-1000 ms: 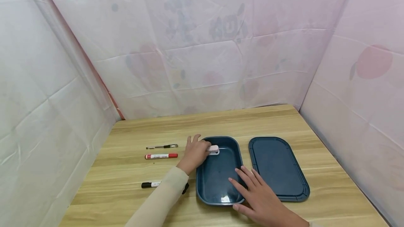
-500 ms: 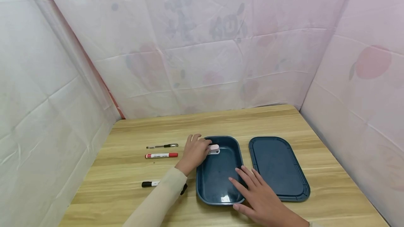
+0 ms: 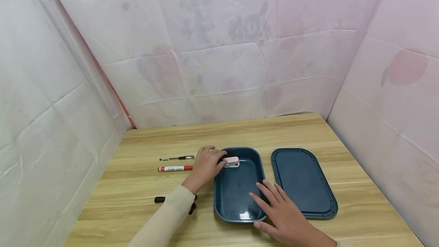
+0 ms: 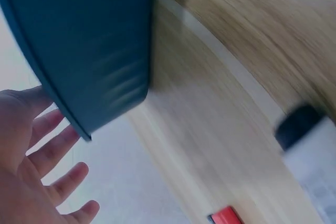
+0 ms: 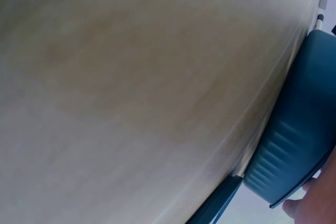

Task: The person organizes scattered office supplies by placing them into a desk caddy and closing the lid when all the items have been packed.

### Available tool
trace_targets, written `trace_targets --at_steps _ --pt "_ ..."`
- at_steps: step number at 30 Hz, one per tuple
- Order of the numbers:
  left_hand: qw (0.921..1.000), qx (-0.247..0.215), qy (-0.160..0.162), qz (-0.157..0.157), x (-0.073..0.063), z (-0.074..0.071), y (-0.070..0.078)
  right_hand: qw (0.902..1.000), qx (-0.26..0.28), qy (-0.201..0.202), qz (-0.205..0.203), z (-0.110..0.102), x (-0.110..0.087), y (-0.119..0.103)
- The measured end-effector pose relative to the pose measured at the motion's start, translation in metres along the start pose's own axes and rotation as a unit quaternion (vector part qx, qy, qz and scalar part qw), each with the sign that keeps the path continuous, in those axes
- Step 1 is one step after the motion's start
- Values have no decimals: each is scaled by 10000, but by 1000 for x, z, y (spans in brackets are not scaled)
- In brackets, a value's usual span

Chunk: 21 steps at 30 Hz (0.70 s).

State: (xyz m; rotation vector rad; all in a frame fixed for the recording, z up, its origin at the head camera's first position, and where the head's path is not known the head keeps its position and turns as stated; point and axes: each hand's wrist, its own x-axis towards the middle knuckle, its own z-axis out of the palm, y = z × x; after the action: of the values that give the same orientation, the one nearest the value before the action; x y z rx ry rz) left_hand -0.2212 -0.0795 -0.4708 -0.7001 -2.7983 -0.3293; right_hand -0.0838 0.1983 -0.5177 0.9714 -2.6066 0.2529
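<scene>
A pale pink and white stapler [image 3: 233,161] lies inside the dark blue box [image 3: 236,201], at its far left corner. My left hand [image 3: 207,165] is over the box's left rim, its fingertips beside the stapler's left end. In the left wrist view, the fingers of that hand [image 4: 42,166] are spread and relaxed by the box rim [image 4: 50,85]; the stapler is hidden there. My right hand [image 3: 282,216] rests with spread fingers on the box's near right rim. Only part of the right hand [image 5: 319,195] shows in the right wrist view.
A dark blue lid [image 3: 303,184] lies right of the box. To the left are a black pen [image 3: 176,158], a red marker [image 3: 175,168] and a black-capped marker [image 3: 159,199], partly under my left sleeve. Fabric curtains [image 3: 219,64] enclose the wooden table [image 3: 137,178].
My left hand has drawn slightly left from the stapler, uncovering a bit more of it and covering the red marker's cap end. The right hand and box stay put.
</scene>
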Motion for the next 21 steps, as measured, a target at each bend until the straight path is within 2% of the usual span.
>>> trace_targets --at_steps 6,21 --pt "9997 -55 -86 -221 -15 -6 -16 10000 -7 -31 16 0 0 0" --pt "9965 -367 86 -742 -66 -22 -54 10000 23 -61 45 -1 -1 5"
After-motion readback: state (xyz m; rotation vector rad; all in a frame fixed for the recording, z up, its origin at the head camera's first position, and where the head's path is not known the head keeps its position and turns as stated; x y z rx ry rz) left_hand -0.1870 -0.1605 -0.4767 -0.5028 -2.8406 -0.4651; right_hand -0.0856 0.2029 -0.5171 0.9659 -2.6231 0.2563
